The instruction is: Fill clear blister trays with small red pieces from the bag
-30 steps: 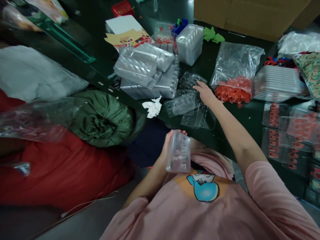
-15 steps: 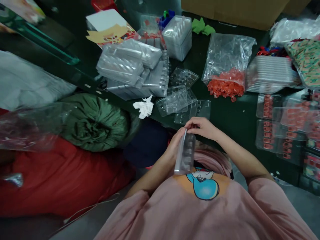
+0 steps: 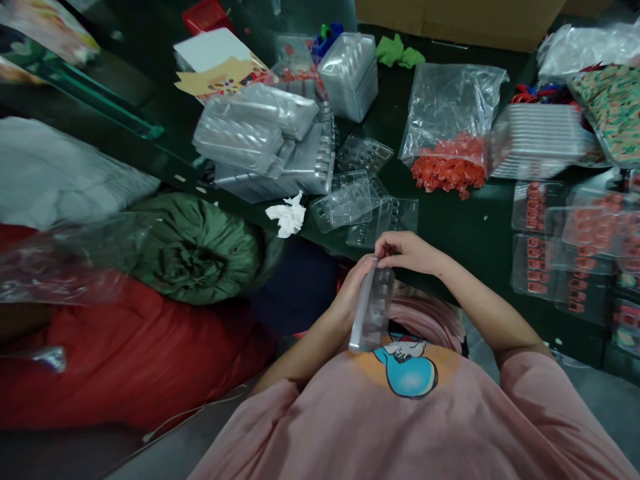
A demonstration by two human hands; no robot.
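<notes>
A stack of clear plastic blister trays (image 3: 373, 310) stands on edge against my chest. My left hand (image 3: 350, 293) is wrapped round its left side. At the stack's top end my right hand (image 3: 407, 252) pinches the trays with closed fingers. Just beyond my hands, loose clear trays (image 3: 350, 200) lie on the dark green table (image 3: 450, 227). A plastic bag of small red pieces (image 3: 449, 171) lies further back, to the right.
Piles of clear trays (image 3: 260, 133) and a clear box (image 3: 350, 73) fill the table's back left. Trays filled with red pieces (image 3: 565, 260) lie at right. A crumpled white tissue (image 3: 287, 216) sits at the table edge. Green (image 3: 195, 247) and red (image 3: 125, 353) bundles lie left.
My right hand came back from the loose trays on the table to the top of the stack in my left hand. The stack turned edge-on.
</notes>
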